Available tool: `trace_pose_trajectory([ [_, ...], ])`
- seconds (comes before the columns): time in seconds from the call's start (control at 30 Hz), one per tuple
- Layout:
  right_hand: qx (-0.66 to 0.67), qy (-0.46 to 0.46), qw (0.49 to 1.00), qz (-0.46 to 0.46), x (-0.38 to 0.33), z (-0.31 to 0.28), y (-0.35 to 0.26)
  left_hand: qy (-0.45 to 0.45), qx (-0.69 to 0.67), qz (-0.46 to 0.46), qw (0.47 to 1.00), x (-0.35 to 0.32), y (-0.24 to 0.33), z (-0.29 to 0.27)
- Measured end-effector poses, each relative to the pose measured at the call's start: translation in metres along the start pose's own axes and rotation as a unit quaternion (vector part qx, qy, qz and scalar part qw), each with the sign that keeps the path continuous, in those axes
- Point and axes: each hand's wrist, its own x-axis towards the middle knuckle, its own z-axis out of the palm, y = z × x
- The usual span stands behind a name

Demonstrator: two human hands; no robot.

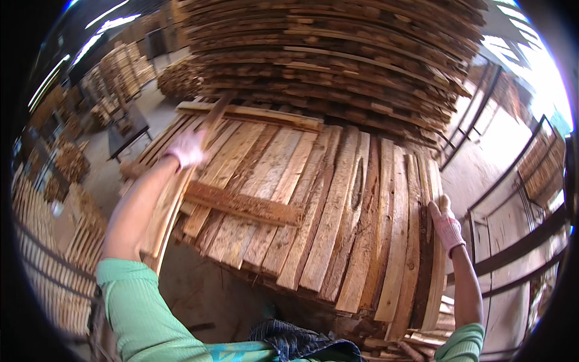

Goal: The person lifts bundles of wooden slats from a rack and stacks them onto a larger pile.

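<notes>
A layer of rough wooden planks (325, 253) lies side by side in front of me, lengthwise away from my body. My left hand (186, 149), in a pale pink glove, is closed around a narrow brown plank (218, 117) at the layer's left side. It slants up past the far edge. My right hand (447, 226), gloved too, rests against the outer edge of the rightmost plank (435, 259), its fingers stretched forward. A dark brown crosspiece (241, 204) lies across the left planks at the near side. Another lighter crosspiece (265, 116) lies along the far side.
A tall stack of layered boards (338, 54) rises right behind the planks. Dark metal rails (518, 241) stand at the right. More wood piles (69, 160) and a dark bench (125, 134) are at the left. Loose wood pieces (422, 344) lie low at the right.
</notes>
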Motion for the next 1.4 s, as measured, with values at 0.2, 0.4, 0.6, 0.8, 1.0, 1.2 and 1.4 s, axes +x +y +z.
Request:
trace_pose_trajectory([
  [0.2,-0.126,0.07,0.975,-0.17,0.012,0.007,-0.039,-0.017,-0.325,0.007,0.945,-0.008,-0.064,0.046],
  [0.4,-0.142,0.082,0.972,-0.167,0.013,0.002,-0.025,0.026,-0.502,0.104,0.858,-0.083,0.013,-0.029],
  [0.6,0.058,-0.009,0.997,-0.057,0.023,-0.008,-0.031,-0.065,-0.309,0.306,0.898,-0.296,0.15,-0.06],
  [0.8,0.295,-0.023,0.954,0.04,0.004,-0.023,-0.048,0.324,-0.167,0.549,0.752,-0.386,0.228,-0.018],
  [1.0,0.118,-0.029,0.989,-0.082,0.031,-0.013,-0.024,0.458,-0.056,0.502,0.731,-0.275,0.281,-0.007],
  [1.2,0.23,-0.041,0.969,-0.079,0.046,-0.002,-0.004,0.456,-0.118,0.449,0.76,-0.263,0.29,-0.01],
  [1.4,0.388,-0.028,0.921,0.021,0.039,0.006,-0.024,0.495,-0.068,0.462,0.733,-0.311,0.264,-0.018],
])
